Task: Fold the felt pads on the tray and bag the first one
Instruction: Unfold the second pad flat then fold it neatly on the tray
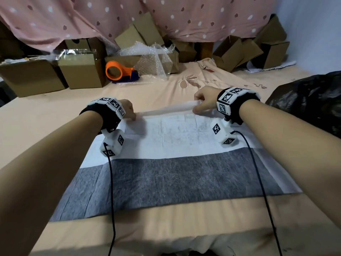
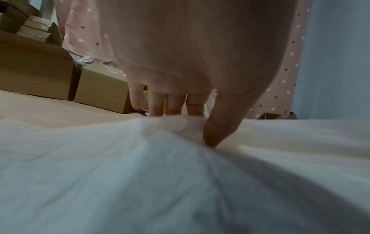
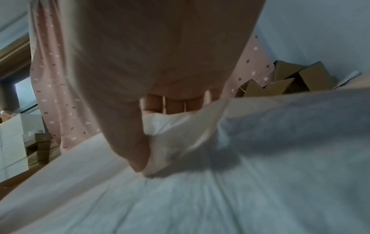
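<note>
A large felt pad (image 1: pixel 177 133) lies flat on the peach bed sheet, white side up at the far half, with its grey side (image 1: pixel 166 180) folded over the near half. My left hand (image 1: pixel 129 111) pinches the pad's far edge near the left corner, thumb on top and fingers behind (image 2: pixel 200 126). My right hand (image 1: pixel 203 102) pinches the same far edge near the right corner and lifts it a little, so the white edge (image 3: pixel 170 134) curls up between thumb and fingers. No bag for the pad is plainly seen.
Cardboard boxes (image 1: pixel 79 71) line the back under a pink dotted cloth (image 1: pixel 166 15). An orange tape dispenser (image 1: pixel 120 72) and bubble wrap (image 1: pixel 151 60) sit behind the pad. A black plastic bag (image 1: pixel 310 100) lies at the right. Wrist cables trail over the pad.
</note>
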Action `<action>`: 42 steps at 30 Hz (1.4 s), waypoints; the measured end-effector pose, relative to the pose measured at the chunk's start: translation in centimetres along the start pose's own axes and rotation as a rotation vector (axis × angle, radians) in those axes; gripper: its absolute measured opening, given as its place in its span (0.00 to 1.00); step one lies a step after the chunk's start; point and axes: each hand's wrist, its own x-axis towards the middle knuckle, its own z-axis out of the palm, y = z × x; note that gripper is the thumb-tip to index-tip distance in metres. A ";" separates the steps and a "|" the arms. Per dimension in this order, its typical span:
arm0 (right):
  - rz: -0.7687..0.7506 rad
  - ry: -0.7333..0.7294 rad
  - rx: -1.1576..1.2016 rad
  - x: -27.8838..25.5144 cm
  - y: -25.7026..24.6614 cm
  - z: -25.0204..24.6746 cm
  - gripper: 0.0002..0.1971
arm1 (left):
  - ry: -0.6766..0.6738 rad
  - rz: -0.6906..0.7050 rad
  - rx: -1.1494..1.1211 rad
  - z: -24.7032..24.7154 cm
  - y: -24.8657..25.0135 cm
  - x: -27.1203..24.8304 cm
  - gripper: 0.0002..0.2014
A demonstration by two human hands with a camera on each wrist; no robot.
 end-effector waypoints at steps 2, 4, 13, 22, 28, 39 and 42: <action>-0.016 0.016 -0.025 -0.6 -0.3 -0.8 0.12 | 0.053 0.010 -0.037 -0.7 -0.5 -0.7 0.13; -0.033 0.035 -0.053 -1.4 -0.6 -1.5 0.11 | 0.096 0.029 -0.058 -1.5 -1.0 -1.7 0.15; -0.020 0.053 -0.098 -6.7 -0.9 -2.6 0.17 | 0.157 0.088 0.002 -2.9 -3.0 -7.9 0.28; -0.006 -0.070 -0.274 -13.7 0.6 -3.0 0.10 | 0.079 0.182 -0.029 -0.1 -5.8 -13.2 0.13; 0.061 -0.165 -0.135 -16.2 3.0 -0.7 0.13 | 0.005 0.140 -0.088 2.8 -6.9 -14.8 0.15; 0.296 -0.018 -0.094 -15.6 4.0 -1.1 0.12 | 0.019 -0.105 -0.220 1.5 -8.8 -15.1 0.17; 0.285 -0.083 -0.152 -14.8 3.2 0.3 0.13 | 0.000 -0.022 -0.143 2.5 -6.3 -14.1 0.24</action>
